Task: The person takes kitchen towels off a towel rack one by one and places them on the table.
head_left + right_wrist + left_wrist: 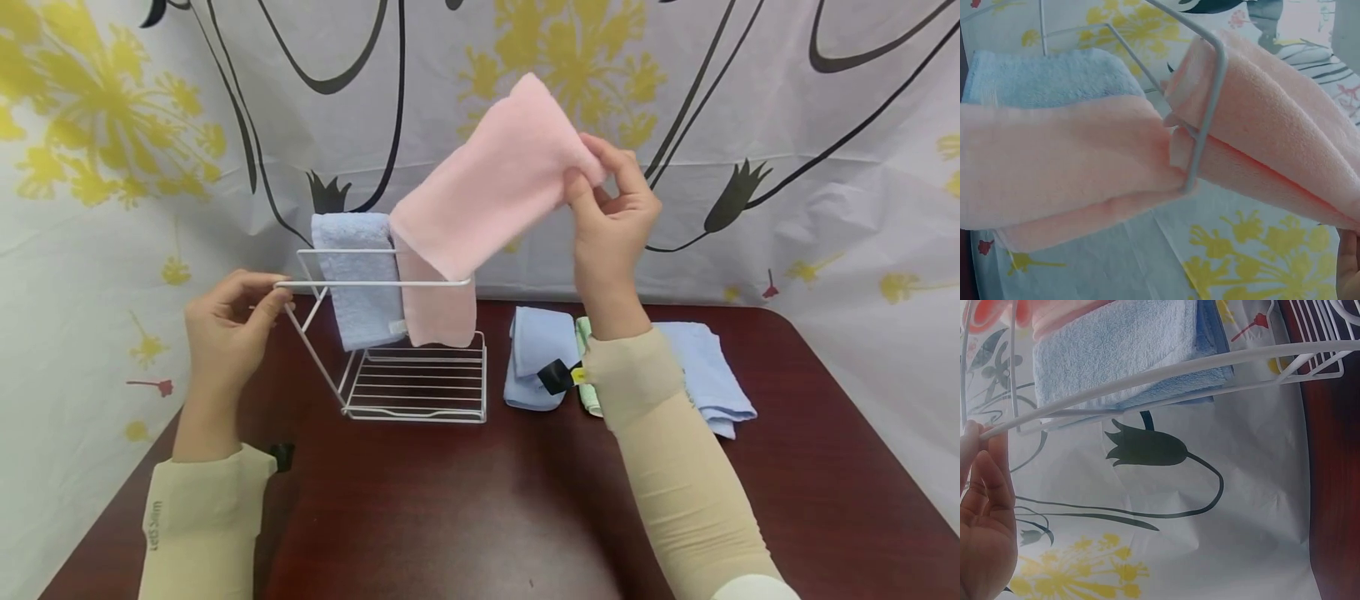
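Observation:
My left hand [221, 337] holds the upper left corner of a white wire rack [367, 283] between thumb and fingers. My right hand [618, 221] pinches one end of a folded pink towel [495, 179], raised and slanting above the rack's right end. Its lower end overlaps the top bars in the head view. A light blue towel [356, 300] and another pink towel [442, 317] hang side by side on the upper bars. In the right wrist view the raised pink towel [1279, 119] spreads behind the rack's end bar [1210, 112], near the hanging pink towel [1066, 162].
Right of the rack, a folded blue towel [540, 350], a green towel [588, 400] partly hidden by my right arm, and another blue cloth [708, 367] lie on the dark wooden table [420, 508]. A flower-patterned curtain [465, 50] closes off the back.

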{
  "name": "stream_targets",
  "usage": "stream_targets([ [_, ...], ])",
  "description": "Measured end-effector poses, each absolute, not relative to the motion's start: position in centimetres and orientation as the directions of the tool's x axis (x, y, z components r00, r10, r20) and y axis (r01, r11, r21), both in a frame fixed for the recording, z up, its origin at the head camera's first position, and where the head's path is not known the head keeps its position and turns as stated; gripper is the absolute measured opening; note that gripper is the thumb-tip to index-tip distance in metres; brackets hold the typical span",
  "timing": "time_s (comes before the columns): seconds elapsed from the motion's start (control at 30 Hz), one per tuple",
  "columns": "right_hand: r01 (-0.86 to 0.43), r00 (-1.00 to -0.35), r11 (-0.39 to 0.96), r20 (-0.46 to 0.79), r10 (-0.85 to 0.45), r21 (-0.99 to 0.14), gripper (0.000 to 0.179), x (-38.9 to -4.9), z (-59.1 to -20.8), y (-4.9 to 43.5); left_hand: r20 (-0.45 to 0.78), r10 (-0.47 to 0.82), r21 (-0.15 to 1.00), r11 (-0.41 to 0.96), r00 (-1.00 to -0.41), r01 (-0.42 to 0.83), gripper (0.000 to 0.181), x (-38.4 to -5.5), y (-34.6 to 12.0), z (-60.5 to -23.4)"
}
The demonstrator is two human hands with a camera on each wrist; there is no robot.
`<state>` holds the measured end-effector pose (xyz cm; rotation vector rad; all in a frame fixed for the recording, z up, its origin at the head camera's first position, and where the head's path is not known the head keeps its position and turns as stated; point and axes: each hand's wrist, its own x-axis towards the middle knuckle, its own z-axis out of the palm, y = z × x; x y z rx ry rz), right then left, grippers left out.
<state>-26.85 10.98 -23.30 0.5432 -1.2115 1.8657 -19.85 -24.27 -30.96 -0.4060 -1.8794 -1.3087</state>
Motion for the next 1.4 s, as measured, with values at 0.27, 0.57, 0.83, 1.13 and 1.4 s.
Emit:
stream_targets([
  [0.27, -0.817, -0.568, -0.225, 0.67, 0.478, -0.531, 0.025, -26.5, -23.0, 12.6, 0.756, -0.173, 0.64, 0.392, -0.631, 0.66, 0.012, -19.9, -24.2, -31.0],
  [0.57, -0.78, -0.608, -0.246, 0.605, 0.515, -0.575, 0.026, -26.5, -23.5, 14.7, 0.755, -0.166, 0.637, 0.414, -0.634, 0.65, 0.013, -19.9, -24.2, -30.9],
  [0.83, -0.747, -0.647, -0.293, 0.551, 0.527, -0.597, 0.025, -25.9, -24.8, 16.8, 0.76, -0.163, 0.633, 0.406, -0.629, 0.659, 0.012, -20.0, -24.2, -30.9],
  [1.13, -0.705, -0.701, -0.279, 0.58, 0.414, -0.652, 0.028, -24.4, -27.7, 18.3, 0.754, -0.178, 0.641, 0.409, -0.632, 0.649, 0.012, -19.7, -24.3, -30.7],
  [1.4, -0.599, -0.801, -0.286, 0.554, 0.227, -0.748, 0.03, -21.8, -30.1, 19.7, 0.759, -0.164, 0.635, 0.403, -0.631, 0.659, 0.011, -19.9, -24.2, -30.7],
])
